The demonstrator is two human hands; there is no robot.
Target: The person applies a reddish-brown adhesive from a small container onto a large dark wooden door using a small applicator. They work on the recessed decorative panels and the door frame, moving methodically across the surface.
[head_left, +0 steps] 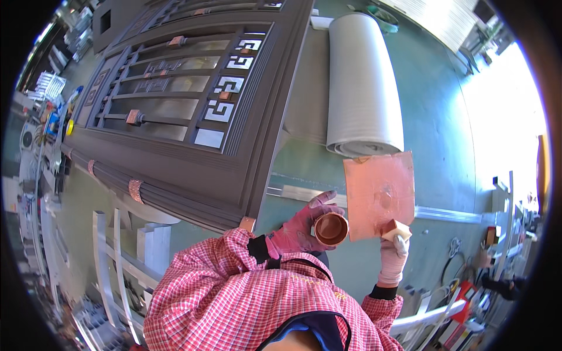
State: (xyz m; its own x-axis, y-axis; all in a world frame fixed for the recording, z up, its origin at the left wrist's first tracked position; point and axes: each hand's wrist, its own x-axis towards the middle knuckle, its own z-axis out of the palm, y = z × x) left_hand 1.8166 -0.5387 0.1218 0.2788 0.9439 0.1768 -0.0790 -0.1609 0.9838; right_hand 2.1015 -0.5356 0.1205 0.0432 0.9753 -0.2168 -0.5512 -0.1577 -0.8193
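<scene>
A round cup (331, 229) with copper-coloured liquid inside is in my left hand (297, 229), which wears a stained pink glove with its fingers wrapped round the side. Just right of it is a square sheet (376, 190) covered in copper-coloured paint, with a wet-looking patch near its middle. My right hand (393, 260), in a pale glove, grips a cream sponge block (397, 230) at the sheet's lower right corner. The sponge overlaps the sheet; whether it presses on it I cannot tell.
A large dark brown door panel (193, 158) with copper-coloured accents fills the left. Beyond the sheet lies a thick roll of pale foam wrap (364, 82). Metal bars (105, 251) stand at the lower left, and a red object (465, 298) is at the lower right.
</scene>
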